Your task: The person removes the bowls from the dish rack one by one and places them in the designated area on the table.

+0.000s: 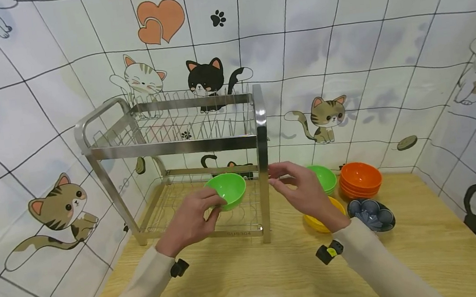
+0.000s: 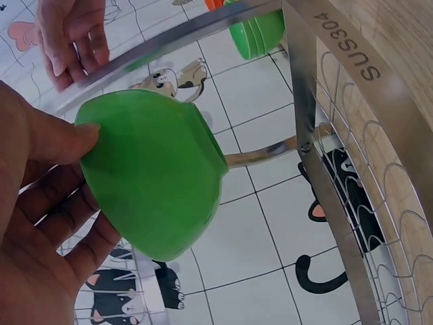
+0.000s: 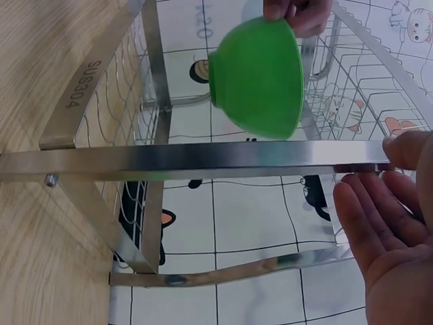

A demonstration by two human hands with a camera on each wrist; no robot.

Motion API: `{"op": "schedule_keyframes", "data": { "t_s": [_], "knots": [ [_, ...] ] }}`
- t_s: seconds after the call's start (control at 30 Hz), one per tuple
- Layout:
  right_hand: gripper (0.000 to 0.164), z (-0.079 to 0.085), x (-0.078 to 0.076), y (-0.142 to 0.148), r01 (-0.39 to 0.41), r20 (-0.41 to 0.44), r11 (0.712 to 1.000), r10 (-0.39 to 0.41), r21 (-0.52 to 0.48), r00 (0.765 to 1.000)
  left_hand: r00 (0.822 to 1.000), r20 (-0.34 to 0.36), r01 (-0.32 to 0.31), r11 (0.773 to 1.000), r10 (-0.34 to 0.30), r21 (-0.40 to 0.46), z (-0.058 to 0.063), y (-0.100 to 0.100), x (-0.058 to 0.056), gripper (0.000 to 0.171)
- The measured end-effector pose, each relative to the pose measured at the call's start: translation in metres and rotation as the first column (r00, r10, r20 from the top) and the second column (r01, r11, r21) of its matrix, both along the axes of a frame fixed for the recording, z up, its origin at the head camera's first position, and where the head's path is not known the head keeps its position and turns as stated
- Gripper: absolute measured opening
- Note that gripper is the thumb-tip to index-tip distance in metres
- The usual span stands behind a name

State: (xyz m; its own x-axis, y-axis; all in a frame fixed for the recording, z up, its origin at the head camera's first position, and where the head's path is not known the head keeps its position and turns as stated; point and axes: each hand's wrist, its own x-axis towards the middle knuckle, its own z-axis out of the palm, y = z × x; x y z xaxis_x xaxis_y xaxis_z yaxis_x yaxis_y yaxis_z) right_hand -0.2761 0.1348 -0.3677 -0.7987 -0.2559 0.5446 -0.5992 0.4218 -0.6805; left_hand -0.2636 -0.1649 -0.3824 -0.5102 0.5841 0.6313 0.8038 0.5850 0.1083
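Note:
A green bowl [image 1: 233, 188] is pinched at its rim by my left hand [image 1: 193, 217], the thumb on one side and the fingers on the other. It is held tilted in the gap between the upper and lower shelves of a two-tier steel dish rack [image 1: 176, 147]. My right hand [image 1: 302, 190] is just outside the rack's right front post [image 1: 263, 165], its fingers loosely bent and holding nothing. In the right wrist view its thumb and fingertips [image 3: 358, 203] lie right by the post.
Right of the rack, more green bowls [image 1: 326, 177] stand behind a yellow bowl [image 1: 315, 224]. A stack of orange bowls [image 1: 360, 178] stands next to them, with a dark dish [image 1: 389, 219] of grey spoons in front. Tiled, cat-patterned walls [image 1: 386, 53] enclose the wooden table [image 1: 253, 279].

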Motion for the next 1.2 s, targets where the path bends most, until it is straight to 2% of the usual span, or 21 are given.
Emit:
{"op": "schedule_keyframes", "data": {
  "t_s": [0.13, 0.3, 0.47, 0.6, 0.8, 0.9, 1.07, 1.2],
  "knots": [
    [0.036, -0.002, 0.005, 0.009, -0.058, -0.005, 0.998, 0.058, 0.023, 0.998, 0.999, 0.004, 0.054, 0.998, -0.054, -0.019, 0.004, 0.002, 0.013, 0.012],
    [0.042, -0.004, 0.015, 0.019, -0.078, -0.028, 0.989, 0.083, 0.129, 0.996, 0.993, -0.007, 0.115, 0.993, -0.116, -0.039, 0.009, 0.004, 0.027, 0.013],
    [0.047, -0.003, 0.025, 0.027, -0.072, -0.097, 0.972, 0.096, 0.225, 0.991, 0.986, -0.021, 0.167, 0.985, -0.168, -0.054, 0.014, 0.011, 0.037, 0.013],
    [0.052, 0.001, 0.035, 0.033, -0.087, -0.172, 0.953, 0.142, 0.292, 0.975, 0.977, -0.003, 0.214, 0.975, -0.215, -0.063, 0.02, 0.018, 0.044, 0.014],
    [0.056, 0.011, 0.053, 0.039, -0.167, -0.218, 0.905, 0.267, 0.391, 0.939, 0.96, 0.02, 0.281, 0.955, -0.281, -0.089, 0.025, 0.027, 0.05, 0.013],
    [0.054, 0.014, 0.062, 0.042, -0.233, -0.228, 0.877, 0.351, 0.421, 0.908, 0.948, 0.002, 0.316, 0.942, -0.318, -0.111, 0.026, 0.033, 0.051, 0.012],
    [0.037, 0.015, 0.073, 0.045, -0.291, -0.257, 0.826, 0.452, 0.482, 0.854, 0.93, -0.032, 0.358, 0.921, -0.367, -0.15, 0.027, 0.042, 0.051, 0.011],
    [0.028, 0.014, 0.078, 0.048, -0.281, -0.267, 0.802, 0.47, 0.527, 0.841, 0.924, -0.051, 0.365, 0.913, -0.38, -0.185, 0.027, 0.048, 0.052, 0.01]
  ]
}}
